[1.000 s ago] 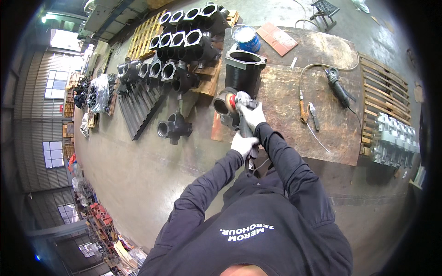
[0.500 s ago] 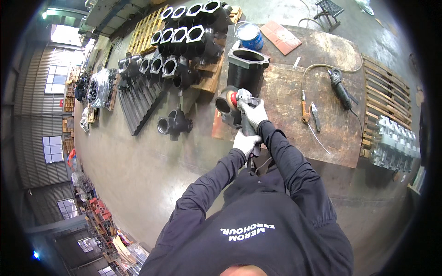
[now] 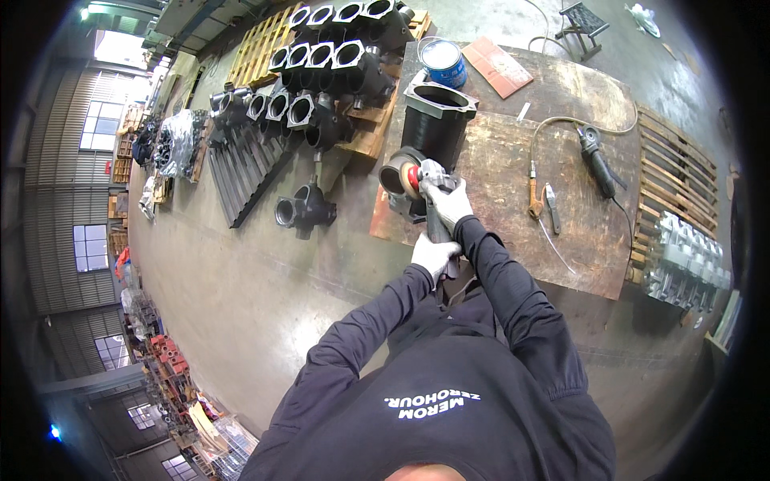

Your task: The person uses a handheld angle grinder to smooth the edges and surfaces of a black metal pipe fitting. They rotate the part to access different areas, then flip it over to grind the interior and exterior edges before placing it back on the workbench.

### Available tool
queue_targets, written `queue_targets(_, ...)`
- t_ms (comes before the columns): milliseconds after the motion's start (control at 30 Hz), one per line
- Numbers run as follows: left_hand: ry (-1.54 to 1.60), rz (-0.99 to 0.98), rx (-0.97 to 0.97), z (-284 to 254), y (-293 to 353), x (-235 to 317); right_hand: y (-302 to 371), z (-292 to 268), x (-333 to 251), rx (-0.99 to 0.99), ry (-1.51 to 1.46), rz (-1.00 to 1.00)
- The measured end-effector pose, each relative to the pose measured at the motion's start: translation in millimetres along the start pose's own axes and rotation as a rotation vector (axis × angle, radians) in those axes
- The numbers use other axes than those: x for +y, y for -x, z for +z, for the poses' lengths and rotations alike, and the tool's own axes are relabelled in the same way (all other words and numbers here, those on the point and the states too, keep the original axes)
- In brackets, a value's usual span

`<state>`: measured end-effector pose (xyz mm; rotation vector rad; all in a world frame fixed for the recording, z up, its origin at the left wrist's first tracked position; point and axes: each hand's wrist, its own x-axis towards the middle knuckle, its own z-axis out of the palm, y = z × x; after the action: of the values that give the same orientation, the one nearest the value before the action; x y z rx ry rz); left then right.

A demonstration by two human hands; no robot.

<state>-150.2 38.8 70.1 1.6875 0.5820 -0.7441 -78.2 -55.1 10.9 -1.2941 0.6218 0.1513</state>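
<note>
"What's around?"

"A grey workshop floor [image 3: 241, 280] spreads under a worn brown worktop [image 3: 497, 172]."

"And the tool?"

"Make the angle grinder [image 3: 436, 220] the clock's centre. It's near the worktop's left edge, in both gloved hands. The right hand [image 3: 451, 201] is clamped around it just behind the head; the left hand [image 3: 435, 253] is wrapped around the body lower down, toward six o'clock."

"Which way does its disc [image 3: 410, 179] sit?"

"Toward ten, at the round port [image 3: 385, 180] of a black casting [image 3: 435, 128]. Whether they touch, I can't tell. The casting's tall body stands at twelve, its wide mouth facing up."

"Anything else on top?"

"A blue can [image 3: 443, 72] at twelve, just beyond the casting, and a reddish panel [image 3: 497, 67] at one. A second grinder [image 3: 596, 163] lies between two and three. At three there's an orange air gun [image 3: 535, 199] on a hose [image 3: 533, 144], with a slim grey tool [image 3: 553, 211] just beside it."

"Off the worktop?"

"Stacked castings [image 3: 353, 80] at eleven, a lone casting [image 3: 305, 212] at nine, a wooden pallet [image 3: 676, 164] near three."
</note>
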Motion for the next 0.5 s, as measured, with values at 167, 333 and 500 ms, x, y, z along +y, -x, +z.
queue_targets(167, 0.029, 0.029, 0.007, 6, 13, -14, 19, -9, 4, 0.016, 0.069, 0.036)
queue_targets(333, 0.064, 0.010, -0.072, -5, -5, 6, 3, 6, -28, -0.018, 0.110, -0.025)
queue_targets(500, 0.341, 0.000, -0.093, 0, -11, 24, -7, 14, -59, -0.067, 0.318, -0.052)
